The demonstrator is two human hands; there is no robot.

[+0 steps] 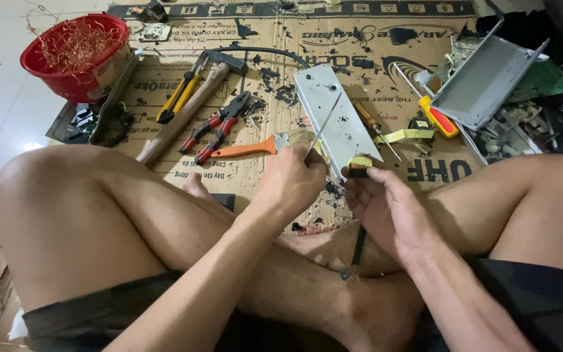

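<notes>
A: What do the hands have hold of?

B: The left hand is closed around the handle of a thin metal blade that points up and away. The right hand pinches a small dark part wrapped in yellow tape between thumb and fingers, just beside the blade hand. A black strip hangs below the right hand.

A: How far along does the work look?

B: Partly done, as a guess. Black chips litter the cardboard sheet, and a red bowl far left holds copper wire. The yellow tape on the part is not yet off.

A: What lies around them?

B: Just beyond the hands sits a grey metal plate. Left of it are an orange-handled brush, red pliers, a hammer and yellow-handled cutters. Right are a screwdriver and an open grey metal case.

A: Any room to move?

B: Little. Bare knees hem both hands in; tools crowd the cardboard ahead.
</notes>
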